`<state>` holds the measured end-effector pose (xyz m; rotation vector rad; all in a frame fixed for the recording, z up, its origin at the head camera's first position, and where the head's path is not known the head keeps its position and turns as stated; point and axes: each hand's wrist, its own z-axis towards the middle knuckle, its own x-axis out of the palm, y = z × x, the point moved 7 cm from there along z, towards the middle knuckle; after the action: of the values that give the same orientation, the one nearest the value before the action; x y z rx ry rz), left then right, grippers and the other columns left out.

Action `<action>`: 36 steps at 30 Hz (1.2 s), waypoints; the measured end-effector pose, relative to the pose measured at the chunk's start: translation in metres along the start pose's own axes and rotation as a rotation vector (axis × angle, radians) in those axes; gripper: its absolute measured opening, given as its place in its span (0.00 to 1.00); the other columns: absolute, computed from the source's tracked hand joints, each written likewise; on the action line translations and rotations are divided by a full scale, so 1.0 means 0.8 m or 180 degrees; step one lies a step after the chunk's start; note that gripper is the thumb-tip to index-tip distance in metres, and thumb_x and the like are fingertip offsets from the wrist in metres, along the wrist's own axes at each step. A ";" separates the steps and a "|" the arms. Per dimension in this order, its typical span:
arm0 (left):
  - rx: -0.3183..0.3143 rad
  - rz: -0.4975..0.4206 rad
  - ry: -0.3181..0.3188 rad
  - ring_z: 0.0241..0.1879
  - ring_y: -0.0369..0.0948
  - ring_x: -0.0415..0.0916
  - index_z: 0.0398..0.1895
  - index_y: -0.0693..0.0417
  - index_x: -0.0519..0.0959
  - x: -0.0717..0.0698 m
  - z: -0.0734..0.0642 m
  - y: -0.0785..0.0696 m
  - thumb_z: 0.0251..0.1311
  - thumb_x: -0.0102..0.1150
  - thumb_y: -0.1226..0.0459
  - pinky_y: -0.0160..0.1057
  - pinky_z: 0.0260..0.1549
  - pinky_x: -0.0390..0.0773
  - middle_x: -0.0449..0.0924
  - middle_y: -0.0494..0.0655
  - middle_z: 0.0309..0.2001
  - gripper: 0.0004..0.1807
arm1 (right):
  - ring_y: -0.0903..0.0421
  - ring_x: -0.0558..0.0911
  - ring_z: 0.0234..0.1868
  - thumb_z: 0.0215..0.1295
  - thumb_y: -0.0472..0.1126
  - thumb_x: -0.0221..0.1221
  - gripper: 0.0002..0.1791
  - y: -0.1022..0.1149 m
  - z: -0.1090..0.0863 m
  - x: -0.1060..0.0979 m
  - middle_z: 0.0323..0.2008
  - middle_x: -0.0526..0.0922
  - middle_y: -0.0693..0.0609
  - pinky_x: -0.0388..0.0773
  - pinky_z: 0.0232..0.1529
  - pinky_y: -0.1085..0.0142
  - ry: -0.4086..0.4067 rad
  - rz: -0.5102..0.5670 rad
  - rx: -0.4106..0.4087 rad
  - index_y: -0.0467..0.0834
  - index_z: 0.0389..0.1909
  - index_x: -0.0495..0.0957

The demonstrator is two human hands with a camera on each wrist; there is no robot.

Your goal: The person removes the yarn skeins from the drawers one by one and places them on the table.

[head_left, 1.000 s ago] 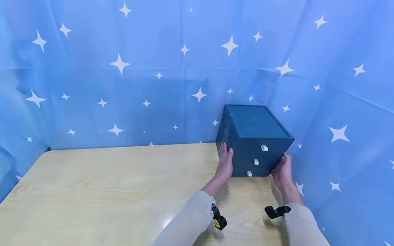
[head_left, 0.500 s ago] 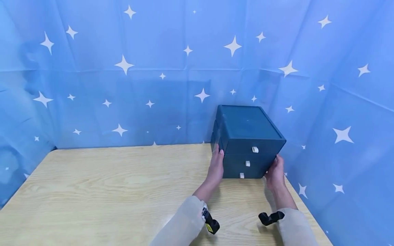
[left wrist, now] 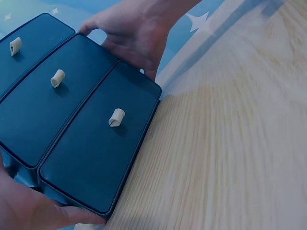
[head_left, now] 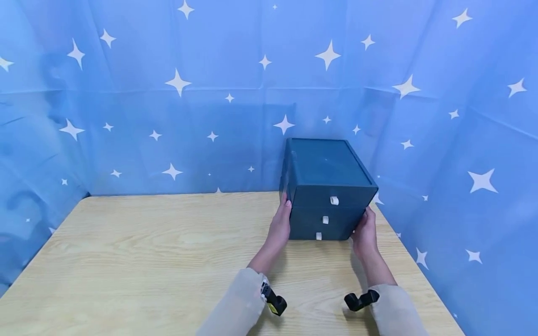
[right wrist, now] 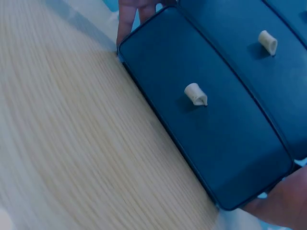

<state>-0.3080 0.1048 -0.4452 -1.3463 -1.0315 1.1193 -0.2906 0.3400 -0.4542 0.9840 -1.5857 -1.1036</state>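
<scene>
A dark teal drawer box [head_left: 332, 205] with three stacked drawers stands on the wooden table, to the right of the middle in the head view. Each drawer front has a small white pull tab [head_left: 334, 200]. The left hand [head_left: 279, 226] grips the box's left side, with its thumb near the front edge. On the opposite side, the right hand [head_left: 364, 233] holds the lower right edge. In the left wrist view the right hand [left wrist: 139, 36] reaches around the box's side. All drawers look closed. Fingers behind the box's sides are partly hidden.
The light wooden table [head_left: 147, 252] stretches to the left and front of the box. Blue curtains [head_left: 210, 93] with white stars hang behind and along both sides. Black wrist devices [head_left: 273, 298] sit at both sleeve cuffs.
The drawer box has shifted left along the table, away from the right curtain, with both hands moving along on its sides. The head view has turned slightly left.
</scene>
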 end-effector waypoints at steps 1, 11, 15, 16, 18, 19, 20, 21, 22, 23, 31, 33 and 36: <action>0.0003 0.0032 -0.0004 0.82 0.49 0.42 0.83 0.37 0.43 -0.005 0.000 0.000 0.75 0.25 0.35 0.58 0.79 0.48 0.43 0.40 0.83 0.39 | 0.60 0.30 0.82 0.74 0.71 0.29 0.40 0.000 0.000 0.004 0.82 0.28 0.63 0.30 0.82 0.51 0.0009 0.0014 -0.0007 0.63 0.82 0.33; 0.0122 0.0128 -0.0075 0.82 0.46 0.43 0.83 0.39 0.45 -0.048 -0.004 0.000 0.77 0.24 0.38 0.53 0.80 0.48 0.46 0.41 0.83 0.36 | 0.59 0.30 0.83 0.76 0.68 0.29 0.39 -0.009 -0.014 0.043 0.82 0.29 0.63 0.31 0.82 0.51 0.0029 -0.0075 -0.0006 0.62 0.83 0.35; 0.0205 0.0065 -0.0087 0.82 0.46 0.43 0.82 0.39 0.47 -0.066 -0.008 -0.004 0.78 0.25 0.39 0.53 0.80 0.47 0.47 0.42 0.82 0.35 | 0.58 0.30 0.83 0.76 0.68 0.29 0.39 -0.012 -0.017 0.060 0.83 0.30 0.62 0.31 0.82 0.49 0.0088 -0.0112 -0.0026 0.61 0.83 0.35; 0.0214 0.0065 -0.0095 0.82 0.47 0.43 0.82 0.39 0.47 -0.071 -0.009 -0.004 0.78 0.25 0.39 0.53 0.80 0.47 0.47 0.42 0.82 0.35 | 0.57 0.31 0.83 0.77 0.68 0.30 0.39 -0.013 -0.018 0.064 0.83 0.30 0.61 0.31 0.82 0.48 0.0119 -0.0120 -0.0034 0.60 0.83 0.35; 0.0221 0.0064 -0.0109 0.82 0.46 0.43 0.82 0.38 0.48 -0.079 -0.012 -0.003 0.78 0.25 0.39 0.54 0.80 0.47 0.47 0.41 0.82 0.35 | 0.55 0.31 0.83 0.77 0.67 0.29 0.39 -0.015 -0.020 0.072 0.83 0.31 0.60 0.31 0.82 0.47 0.0184 -0.0162 -0.0043 0.59 0.83 0.35; 0.0210 0.0059 -0.0116 0.82 0.45 0.43 0.82 0.37 0.48 -0.084 -0.013 -0.001 0.78 0.25 0.39 0.53 0.80 0.47 0.47 0.40 0.82 0.34 | 0.54 0.31 0.83 0.77 0.67 0.29 0.39 -0.017 -0.020 0.075 0.83 0.31 0.59 0.31 0.82 0.46 0.0211 -0.0182 -0.0054 0.58 0.83 0.35; 0.0214 0.0063 -0.0112 0.82 0.45 0.43 0.82 0.38 0.47 -0.087 -0.014 0.000 0.78 0.25 0.39 0.53 0.80 0.47 0.47 0.39 0.82 0.34 | 0.54 0.31 0.83 0.78 0.66 0.29 0.39 -0.018 -0.021 0.078 0.83 0.31 0.58 0.31 0.82 0.45 0.0240 -0.0189 -0.0059 0.57 0.83 0.35; 0.0236 0.0075 -0.0112 0.82 0.46 0.42 0.82 0.39 0.47 -0.090 -0.015 0.000 0.79 0.24 0.40 0.53 0.80 0.46 0.47 0.40 0.82 0.34 | 0.53 0.31 0.83 0.78 0.66 0.29 0.39 -0.019 -0.022 0.081 0.83 0.31 0.58 0.31 0.81 0.45 0.0260 -0.0206 -0.0063 0.57 0.83 0.35; 0.0237 0.0107 -0.0125 0.82 0.46 0.42 0.83 0.40 0.47 -0.095 -0.016 0.001 0.79 0.24 0.40 0.53 0.80 0.46 0.46 0.41 0.82 0.34 | 0.53 0.31 0.83 0.78 0.66 0.29 0.39 -0.021 -0.023 0.085 0.83 0.30 0.57 0.31 0.81 0.44 0.0276 -0.0221 -0.0058 0.57 0.83 0.34; 0.0247 0.0128 -0.0133 0.82 0.46 0.42 0.83 0.42 0.47 -0.099 -0.016 0.002 0.79 0.23 0.41 0.53 0.80 0.46 0.46 0.42 0.83 0.35 | 0.53 0.31 0.83 0.78 0.66 0.28 0.39 -0.022 -0.024 0.090 0.83 0.30 0.57 0.31 0.81 0.44 0.0302 -0.0213 -0.0063 0.56 0.83 0.33; 0.0179 0.0203 -0.0212 0.83 0.46 0.39 0.83 0.44 0.46 -0.138 -0.027 0.006 0.79 0.20 0.40 0.53 0.80 0.43 0.44 0.43 0.83 0.36 | 0.48 0.32 0.83 0.79 0.62 0.28 0.39 -0.034 -0.023 0.127 0.83 0.31 0.51 0.33 0.81 0.42 0.0366 -0.0198 -0.0107 0.50 0.83 0.35; 0.0171 0.0216 -0.0246 0.83 0.46 0.39 0.83 0.42 0.45 -0.148 -0.029 0.007 0.78 0.19 0.39 0.54 0.80 0.43 0.44 0.43 0.83 0.36 | 0.48 0.34 0.83 0.79 0.62 0.29 0.39 -0.036 -0.022 0.138 0.83 0.33 0.51 0.34 0.81 0.42 0.0376 -0.0209 -0.0114 0.50 0.83 0.37; 0.0185 0.0223 -0.0282 0.83 0.45 0.38 0.83 0.39 0.44 -0.160 -0.032 0.008 0.78 0.18 0.39 0.53 0.81 0.42 0.43 0.41 0.83 0.35 | 0.48 0.35 0.83 0.79 0.62 0.30 0.38 -0.039 -0.022 0.152 0.83 0.35 0.50 0.35 0.81 0.41 0.0386 -0.0219 -0.0143 0.50 0.83 0.39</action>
<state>-0.3073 -0.0262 -0.4418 -1.3048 -1.0143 1.2615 -0.3002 0.2132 -0.4520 1.0620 -1.4333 -1.1007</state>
